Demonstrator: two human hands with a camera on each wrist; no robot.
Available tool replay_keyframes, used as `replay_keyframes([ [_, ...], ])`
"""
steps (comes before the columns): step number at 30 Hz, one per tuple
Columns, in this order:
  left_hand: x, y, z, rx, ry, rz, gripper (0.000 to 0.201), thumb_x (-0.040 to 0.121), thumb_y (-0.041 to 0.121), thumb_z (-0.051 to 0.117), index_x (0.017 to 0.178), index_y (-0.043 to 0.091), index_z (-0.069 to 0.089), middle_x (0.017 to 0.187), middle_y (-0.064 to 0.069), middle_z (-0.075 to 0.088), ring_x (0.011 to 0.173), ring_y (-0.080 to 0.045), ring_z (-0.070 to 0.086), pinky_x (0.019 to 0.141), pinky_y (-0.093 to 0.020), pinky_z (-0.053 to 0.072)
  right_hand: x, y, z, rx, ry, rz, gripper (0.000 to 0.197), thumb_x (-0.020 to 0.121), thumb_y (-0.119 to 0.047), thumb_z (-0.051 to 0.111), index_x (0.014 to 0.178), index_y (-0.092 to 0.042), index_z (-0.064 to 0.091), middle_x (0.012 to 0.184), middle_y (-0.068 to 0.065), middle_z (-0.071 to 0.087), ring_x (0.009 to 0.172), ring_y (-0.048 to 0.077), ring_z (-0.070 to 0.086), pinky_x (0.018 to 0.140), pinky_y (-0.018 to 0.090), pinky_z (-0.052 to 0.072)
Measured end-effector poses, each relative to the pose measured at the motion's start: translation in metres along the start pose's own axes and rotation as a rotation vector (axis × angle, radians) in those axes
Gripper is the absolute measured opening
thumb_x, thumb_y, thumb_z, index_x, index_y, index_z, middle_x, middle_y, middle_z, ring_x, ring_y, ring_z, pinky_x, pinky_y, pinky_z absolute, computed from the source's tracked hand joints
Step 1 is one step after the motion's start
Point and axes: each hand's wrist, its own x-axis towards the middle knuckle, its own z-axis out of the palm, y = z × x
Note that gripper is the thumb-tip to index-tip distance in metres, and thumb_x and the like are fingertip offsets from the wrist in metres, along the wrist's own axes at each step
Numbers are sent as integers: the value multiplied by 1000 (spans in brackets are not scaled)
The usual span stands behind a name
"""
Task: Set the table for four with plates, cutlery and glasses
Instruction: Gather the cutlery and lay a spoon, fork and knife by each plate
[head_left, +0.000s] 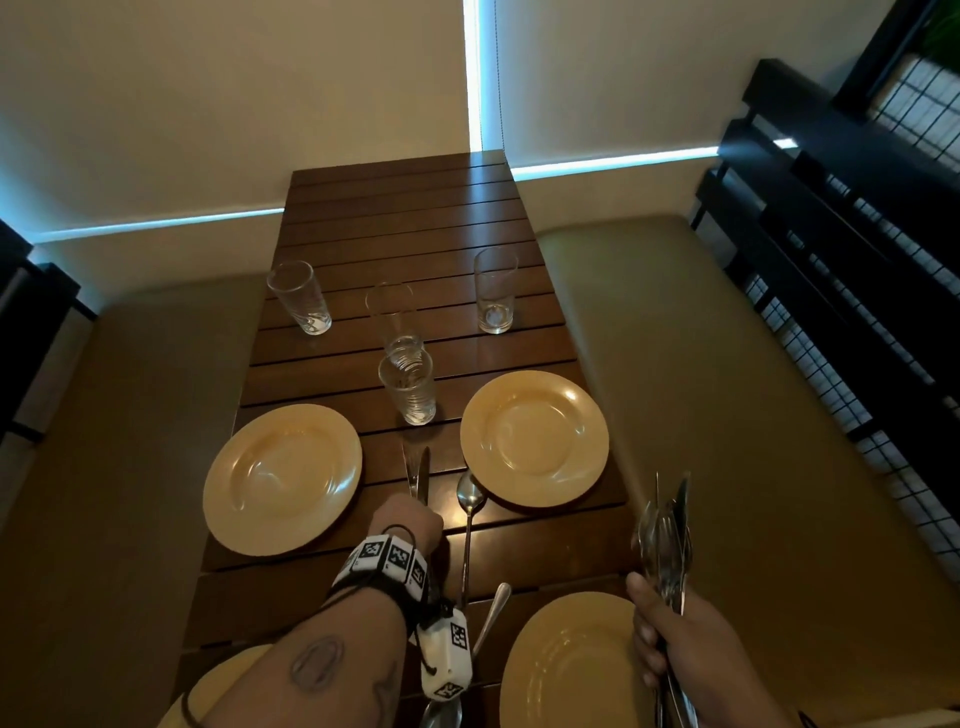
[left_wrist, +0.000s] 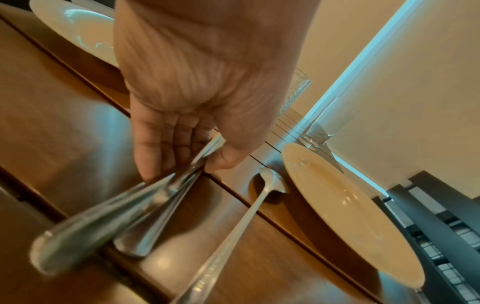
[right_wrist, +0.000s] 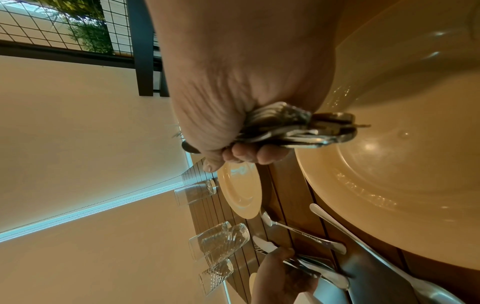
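Observation:
Four yellow plates stand on the slatted wooden table (head_left: 400, 218): far left plate (head_left: 283, 478), far right plate (head_left: 535, 439), near right plate (head_left: 571, 665), and a near left plate (head_left: 228, 680) mostly hidden under my forearm. Between the two far plates my left hand (head_left: 410, 517) (left_wrist: 182, 166) pinches a knife and fork (head_left: 418, 473) (left_wrist: 145, 214) low over the table. A spoon (head_left: 470, 499) (left_wrist: 262, 199) lies left of the far right plate (left_wrist: 350, 211). My right hand (head_left: 660, 623) (right_wrist: 249, 148) grips a bundle of cutlery (head_left: 667, 530) (right_wrist: 293, 127) upright above the near right plate (right_wrist: 402, 164).
Four clear glasses stand mid-table: one left (head_left: 301, 299), one right (head_left: 496, 291), two in the centre (head_left: 392, 317) (head_left: 408, 387). More cutlery (head_left: 493, 608) lies beside the near right plate. Padded benches flank the table. A black railing (head_left: 831, 234) runs on the right.

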Motion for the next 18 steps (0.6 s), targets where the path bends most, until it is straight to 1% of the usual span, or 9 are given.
replay_keyframes([
  [4,-2,-8,1,4,-8,8,17,96,16,52,88,7,63,93,-8,65,81,-23,62,59,-26,45,1,-2,7,21,-26,23,25,97,-24,59,88,-2,54,50,9,44,38,21,40,41,31,41],
  [6,0,-15,3,-26,-15,39,22,96,17,54,100,3,70,102,-13,72,91,-27,70,70,-30,56,3,-4,13,41,-44,26,28,96,-27,60,89,-1,55,53,10,47,40,21,42,43,30,41],
  [8,-3,-25,1,-79,-22,81,28,95,17,56,111,-2,71,110,-18,74,100,-33,73,83,-40,62,7,-3,19,29,-66,15,34,94,-34,60,83,-1,56,56,11,52,42,21,45,46,31,42],
  [10,-12,-34,-9,-104,-19,96,26,93,13,58,108,-4,71,105,-21,75,95,-35,75,79,-44,64,11,-2,27,5,-93,-5,41,90,-42,61,80,-2,60,58,12,57,45,21,49,50,34,44],
  [11,-20,-38,-16,-112,1,100,21,93,13,59,101,-2,71,100,-19,75,90,-34,75,77,-42,64,13,-3,31,-2,-99,-7,41,91,-42,60,84,-2,62,60,13,60,46,21,51,50,34,45],
  [12,-30,-41,-26,-94,20,108,15,93,14,60,91,3,69,93,-15,74,86,-30,75,74,-39,64,15,-2,36,8,-102,-4,37,94,-40,59,92,-3,62,63,13,63,46,21,52,48,33,45],
  [14,-57,-42,-46,-6,53,157,22,93,21,63,72,15,59,80,-3,67,75,-20,66,66,-31,55,18,-2,49,51,-120,2,28,98,-33,57,106,-6,60,74,14,71,49,21,56,46,31,44],
  [16,-86,-38,-58,-46,38,242,23,87,26,70,68,17,61,72,1,66,67,-16,64,60,-30,51,20,-2,64,78,-140,19,26,99,-31,57,108,-7,59,84,18,75,54,24,63,47,30,44],
  [18,-117,-27,-65,-216,-74,319,14,87,26,73,76,16,71,76,-3,74,68,-16,72,59,-30,59,22,0,81,89,-162,24,26,98,-32,57,106,-7,61,91,22,76,61,30,68,53,33,45],
])
